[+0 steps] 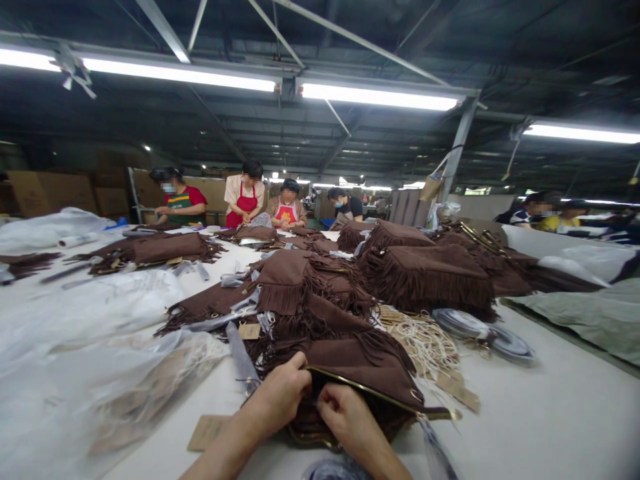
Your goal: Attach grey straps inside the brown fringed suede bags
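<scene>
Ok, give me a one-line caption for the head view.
Left hand and right hand at the gold-edged opening of a brown fringed suede bag.

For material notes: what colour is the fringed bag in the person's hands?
The fringed bag is dark brown, best seen in the head view.

Fluorescent tube lights [377, 97] overhead, along a dark ceiling [320, 27] of steel beams [350, 39]; cardboard boxes [60, 192] stacked far left; a grey steel column [459, 147] far right; a long white worktable [560, 427] near.
</scene>
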Motion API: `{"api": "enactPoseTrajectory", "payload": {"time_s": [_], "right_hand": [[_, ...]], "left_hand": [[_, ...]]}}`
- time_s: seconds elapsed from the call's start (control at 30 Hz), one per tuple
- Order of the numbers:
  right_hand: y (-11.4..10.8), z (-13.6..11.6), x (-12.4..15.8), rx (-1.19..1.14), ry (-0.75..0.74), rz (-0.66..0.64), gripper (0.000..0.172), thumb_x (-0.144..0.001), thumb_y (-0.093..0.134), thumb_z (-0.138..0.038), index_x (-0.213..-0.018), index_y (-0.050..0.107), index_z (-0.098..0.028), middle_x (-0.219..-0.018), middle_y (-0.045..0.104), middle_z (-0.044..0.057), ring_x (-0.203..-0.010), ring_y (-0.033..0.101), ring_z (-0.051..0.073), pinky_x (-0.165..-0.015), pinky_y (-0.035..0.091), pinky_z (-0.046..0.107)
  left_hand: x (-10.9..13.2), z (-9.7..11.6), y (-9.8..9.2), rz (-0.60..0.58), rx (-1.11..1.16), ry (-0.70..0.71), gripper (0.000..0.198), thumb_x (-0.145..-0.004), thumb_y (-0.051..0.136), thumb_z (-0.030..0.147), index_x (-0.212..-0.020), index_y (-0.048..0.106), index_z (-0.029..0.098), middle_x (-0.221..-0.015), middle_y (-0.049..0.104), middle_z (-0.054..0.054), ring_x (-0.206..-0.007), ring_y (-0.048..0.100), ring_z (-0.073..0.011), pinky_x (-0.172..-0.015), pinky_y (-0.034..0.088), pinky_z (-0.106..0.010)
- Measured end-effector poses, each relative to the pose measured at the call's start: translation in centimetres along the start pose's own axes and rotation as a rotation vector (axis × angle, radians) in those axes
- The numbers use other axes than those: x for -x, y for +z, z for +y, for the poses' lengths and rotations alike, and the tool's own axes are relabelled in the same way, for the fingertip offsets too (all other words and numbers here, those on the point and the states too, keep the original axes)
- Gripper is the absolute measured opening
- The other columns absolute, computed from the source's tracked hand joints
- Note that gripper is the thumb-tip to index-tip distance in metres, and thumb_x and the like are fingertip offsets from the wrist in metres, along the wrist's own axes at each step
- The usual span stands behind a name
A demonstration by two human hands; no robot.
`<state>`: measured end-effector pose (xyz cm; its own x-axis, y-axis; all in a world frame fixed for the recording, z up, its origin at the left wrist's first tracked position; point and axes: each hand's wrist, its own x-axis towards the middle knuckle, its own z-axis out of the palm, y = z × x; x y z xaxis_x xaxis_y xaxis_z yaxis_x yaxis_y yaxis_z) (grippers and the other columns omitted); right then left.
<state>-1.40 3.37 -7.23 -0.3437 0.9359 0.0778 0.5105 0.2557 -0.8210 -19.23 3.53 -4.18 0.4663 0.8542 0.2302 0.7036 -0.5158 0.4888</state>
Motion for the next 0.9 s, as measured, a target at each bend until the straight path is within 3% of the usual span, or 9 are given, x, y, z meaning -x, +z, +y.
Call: {"api": "enactPoseTrajectory", "payload": {"time_s": [0.13,0.27,0.4,0.57,0.73,0.9], "right_hand": [[-1.8,-0.2,0.7,-0.208,-0.026,-0.036,0.020,-0.078,0.054,-0.032,-0.086,0.064,-0.016,-0.067,0.057,-0.002,-0.062,0.051,0.014,-0.059,0.039,0.024],[-4.4,-0.9,2.2,-0.473,0.068,-0.262,0.017,-0.068,0.062,-0.031,-0.078,0.059,-0.017,-0.057,0.052,-0.007,-0.045,0.040,0.007,-0.043,0.031,0.018],[-5.4,-1.5,3.1,-0.666,0.104,-0.347,0.019,-0.064,0.071,-0.027,-0.075,0.062,-0.015,-0.061,0.063,-0.001,-0.051,0.057,0.010,-0.044,0.043,0.017],[-5.9,-1.3,3.4,-0.910,0.066,-0.336,0.029,-0.060,0.085,-0.025,-0.079,0.067,-0.014,-0.077,0.071,0.006,-0.070,0.070,0.020,-0.045,0.053,0.019],[-5.9,-1.3,3.7,-0.990,0.073,-0.418,0.042,-0.055,0.090,-0.029,-0.090,0.072,-0.015,-0.092,0.073,0.008,-0.084,0.073,0.024,-0.055,0.057,0.021],[-5.3,-1.4,3.0,-0.792,0.124,-0.244,0.030,-0.064,0.083,-0.037,-0.079,0.072,-0.014,-0.076,0.073,0.005,-0.073,0.073,0.018,-0.054,0.054,0.018]], "left_hand": [[0.4,0.8,-1.0,0.036,0.061,-0.006,0.019,-0.079,0.045,0.004,-0.076,0.056,0.019,-0.100,0.055,-0.006,-0.089,0.056,-0.0185,-0.078,0.044,-0.027],[1.2,1.7,-3.1,0.121,0.189,0.055,0.014,-0.076,0.049,0.006,-0.073,0.054,0.019,-0.117,0.053,-0.008,-0.110,0.050,-0.0221,-0.095,0.040,-0.031],[1.6,3.3,-3.8,0.187,0.077,0.070,0.017,-0.084,0.041,0.011,-0.075,0.052,0.020,-0.096,0.057,-0.008,-0.089,0.054,-0.0207,-0.078,0.042,-0.030],[1.9,5.0,-3.0,0.260,0.254,0.010,0.014,-0.085,0.045,0.019,-0.072,0.050,0.021,-0.074,0.059,-0.003,-0.071,0.055,-0.0173,-0.064,0.041,-0.027],[1.8,5.4,-1.2,0.058,0.738,-0.219,0.016,-0.086,0.043,0.032,-0.084,0.054,0.021,-0.053,0.058,0.002,-0.038,0.043,-0.0103,-0.038,0.030,-0.021],[1.1,4.8,0.6,0.063,0.858,-0.272,0.013,-0.074,0.050,0.032,-0.074,0.049,0.020,-0.063,0.059,0.001,-0.047,0.055,-0.0103,-0.039,0.037,-0.017]]}}
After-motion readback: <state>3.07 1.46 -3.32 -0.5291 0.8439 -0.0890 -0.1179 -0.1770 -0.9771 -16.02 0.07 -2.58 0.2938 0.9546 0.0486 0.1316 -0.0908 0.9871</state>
